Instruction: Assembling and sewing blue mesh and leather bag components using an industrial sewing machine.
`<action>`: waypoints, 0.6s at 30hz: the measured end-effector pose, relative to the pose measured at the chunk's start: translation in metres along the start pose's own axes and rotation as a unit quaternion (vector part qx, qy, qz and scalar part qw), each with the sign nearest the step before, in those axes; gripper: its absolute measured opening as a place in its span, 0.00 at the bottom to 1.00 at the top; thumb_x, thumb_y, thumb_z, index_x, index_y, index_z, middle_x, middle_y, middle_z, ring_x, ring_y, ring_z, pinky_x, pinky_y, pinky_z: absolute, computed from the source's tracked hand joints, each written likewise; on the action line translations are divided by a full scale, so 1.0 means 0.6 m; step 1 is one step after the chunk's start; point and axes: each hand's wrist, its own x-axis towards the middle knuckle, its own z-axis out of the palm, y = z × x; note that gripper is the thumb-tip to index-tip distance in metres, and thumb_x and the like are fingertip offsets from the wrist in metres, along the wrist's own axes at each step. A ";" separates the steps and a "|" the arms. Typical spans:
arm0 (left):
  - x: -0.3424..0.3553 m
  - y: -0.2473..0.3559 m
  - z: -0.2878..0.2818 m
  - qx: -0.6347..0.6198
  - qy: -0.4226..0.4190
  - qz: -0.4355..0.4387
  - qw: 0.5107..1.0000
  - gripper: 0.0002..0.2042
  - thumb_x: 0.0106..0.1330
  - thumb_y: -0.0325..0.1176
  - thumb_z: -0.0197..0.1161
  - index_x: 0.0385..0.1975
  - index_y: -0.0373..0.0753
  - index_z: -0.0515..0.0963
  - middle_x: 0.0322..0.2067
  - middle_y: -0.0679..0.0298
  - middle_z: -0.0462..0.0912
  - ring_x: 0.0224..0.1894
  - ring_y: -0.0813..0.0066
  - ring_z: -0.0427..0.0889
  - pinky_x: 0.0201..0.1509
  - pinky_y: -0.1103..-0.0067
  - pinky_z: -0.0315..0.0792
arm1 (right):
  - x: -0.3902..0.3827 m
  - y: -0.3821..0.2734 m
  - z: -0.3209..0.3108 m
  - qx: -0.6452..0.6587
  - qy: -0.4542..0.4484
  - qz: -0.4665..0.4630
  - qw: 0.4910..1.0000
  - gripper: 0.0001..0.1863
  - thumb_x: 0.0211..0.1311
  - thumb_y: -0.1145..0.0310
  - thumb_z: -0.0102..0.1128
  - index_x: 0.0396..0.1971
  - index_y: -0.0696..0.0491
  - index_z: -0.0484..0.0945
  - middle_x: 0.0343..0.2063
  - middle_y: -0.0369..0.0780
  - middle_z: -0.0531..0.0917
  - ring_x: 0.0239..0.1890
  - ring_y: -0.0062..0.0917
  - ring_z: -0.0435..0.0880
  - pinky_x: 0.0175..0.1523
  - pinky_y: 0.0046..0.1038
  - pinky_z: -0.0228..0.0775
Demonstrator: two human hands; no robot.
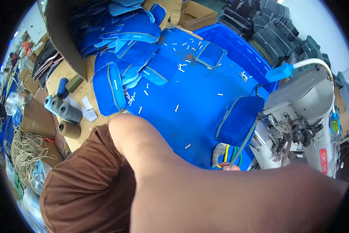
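Observation:
My left arm [205, 190], in a brown sleeve [85, 182] to the elbow, stretches rightward across the lower picture. Its far end is a blur at the right rim, so the fingers of my left hand do not show. Just above that forearm peek the fingertips of a hand [231, 167], apparently my right, at the lower end of a grey binding strip [242, 146]; the rest of it is covered. The strip runs up along a blue mesh fabric piece [234, 122], which lies against the front of a grey-white sewing machine [306, 97].
Blue fabric pieces [137, 33] with grey edging are heaped at the far left, and one padded square [209, 54] lies apart. White scraps dot the blue tabletop [170, 128]. Thread cones [70, 112] stand left. Beyond are a blue bin [236, 39] and dark stacks [275, 35].

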 end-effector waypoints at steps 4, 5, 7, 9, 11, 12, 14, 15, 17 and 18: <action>-0.005 -0.006 0.004 0.023 -0.018 0.002 1.000 0.08 0.63 0.24 0.63 0.41 0.33 0.79 0.37 0.57 0.81 0.37 0.63 0.82 0.39 0.73 0.76 | 0.004 0.016 0.005 -0.054 0.035 -0.088 0.994 0.10 0.73 0.67 0.55 0.38 0.59 0.76 0.20 0.44 0.84 0.11 0.11 0.64 0.17 0.18 0.56; 0.012 -0.013 -0.013 0.031 -0.022 0.003 0.999 0.08 0.63 0.24 0.63 0.41 0.33 0.79 0.37 0.57 0.81 0.37 0.63 0.82 0.39 0.73 0.76 | 0.009 0.023 0.006 -0.039 0.024 -0.097 0.994 0.10 0.73 0.66 0.56 0.37 0.59 0.77 0.20 0.44 0.85 0.12 0.11 0.65 0.18 0.17 0.58; 0.004 -0.010 -0.005 0.049 -0.029 0.004 0.998 0.08 0.63 0.24 0.63 0.41 0.33 0.79 0.37 0.57 0.81 0.37 0.63 0.82 0.40 0.73 0.76 | 0.010 0.038 -0.002 -0.037 0.050 -0.086 0.994 0.10 0.72 0.66 0.57 0.36 0.59 0.77 0.20 0.44 0.85 0.13 0.11 0.67 0.20 0.17 0.60; 0.006 -0.030 0.011 0.061 -0.036 0.003 0.997 0.08 0.63 0.24 0.63 0.41 0.33 0.79 0.37 0.57 0.81 0.37 0.63 0.82 0.40 0.73 0.76 | 0.002 -0.005 -0.003 -0.029 0.025 0.001 0.999 0.11 0.72 0.65 0.58 0.36 0.59 0.76 0.21 0.45 0.85 0.14 0.10 0.67 0.20 0.17 0.61; -0.007 -0.012 0.001 0.074 -0.044 0.001 0.996 0.08 0.63 0.24 0.63 0.41 0.33 0.79 0.37 0.57 0.81 0.37 0.63 0.82 0.40 0.73 0.76 | -0.002 0.006 -0.001 -0.017 0.026 -0.030 0.999 0.11 0.72 0.65 0.58 0.36 0.59 0.76 0.22 0.45 0.85 0.14 0.10 0.67 0.21 0.17 0.61; -0.003 -0.020 0.000 0.080 -0.047 0.002 0.996 0.08 0.63 0.24 0.63 0.41 0.33 0.79 0.37 0.57 0.81 0.37 0.63 0.82 0.40 0.73 0.76 | -0.002 0.009 0.001 -0.007 0.026 -0.062 0.998 0.11 0.72 0.65 0.58 0.36 0.58 0.77 0.23 0.44 0.85 0.14 0.10 0.67 0.21 0.18 0.61; 0.010 -0.044 0.003 0.092 -0.051 0.002 0.994 0.08 0.63 0.24 0.63 0.41 0.33 0.79 0.38 0.57 0.81 0.38 0.62 0.82 0.40 0.72 0.76 | 0.000 0.012 0.000 -0.026 0.018 -0.064 0.997 0.10 0.72 0.65 0.58 0.36 0.58 0.77 0.23 0.45 0.85 0.13 0.09 0.65 0.19 0.17 0.58; 0.020 -0.042 -0.015 0.096 -0.060 0.003 0.994 0.08 0.63 0.24 0.63 0.41 0.33 0.79 0.38 0.57 0.81 0.38 0.62 0.82 0.41 0.72 0.76 | 0.001 0.026 -0.005 -0.048 0.056 -0.065 0.995 0.10 0.71 0.65 0.58 0.36 0.58 0.77 0.23 0.45 0.85 0.12 0.09 0.64 0.18 0.17 0.55; 0.011 -0.022 -0.040 0.106 -0.070 0.004 0.992 0.08 0.63 0.24 0.63 0.41 0.33 0.79 0.38 0.57 0.81 0.38 0.62 0.82 0.41 0.72 0.77 | 0.010 0.043 -0.009 -0.099 0.100 -0.081 0.987 0.10 0.71 0.66 0.59 0.35 0.59 0.76 0.21 0.45 0.85 0.10 0.09 0.61 0.16 0.15 0.50; 0.003 -0.024 -0.026 0.118 -0.072 0.004 0.990 0.08 0.63 0.24 0.63 0.41 0.33 0.79 0.38 0.57 0.81 0.38 0.62 0.82 0.41 0.72 0.77 | 0.010 0.040 -0.007 -0.099 0.093 -0.080 0.987 0.10 0.71 0.66 0.59 0.35 0.59 0.76 0.21 0.45 0.85 0.10 0.09 0.61 0.16 0.15 0.50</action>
